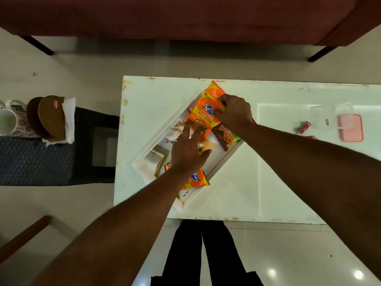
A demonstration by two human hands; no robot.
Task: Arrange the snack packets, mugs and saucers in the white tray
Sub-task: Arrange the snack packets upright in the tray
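Your left hand point(188, 150) lies flat and open in the white tray point(222, 159), your right hand point(235, 112) pinches an orange snack packet point(206, 112): packets are going in, so lay it flat, then fetch the mug point(8, 121) and saucers point(50, 117).

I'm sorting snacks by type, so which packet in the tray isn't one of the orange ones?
The purple and green packet, lying under the right hand's wrist at the tray's right side. The other packets showing are orange.

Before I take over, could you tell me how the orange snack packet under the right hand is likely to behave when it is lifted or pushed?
The orange snack packet looks like thin crinkled foil, so it will probably flex rather than stay stiff. It seems puffy, so likely light for its size. Its glossy surface, lying over other packets in the white tray, suggests it may slide easily; the right hand pinches its top edge, the left hand steadies its bottom end.
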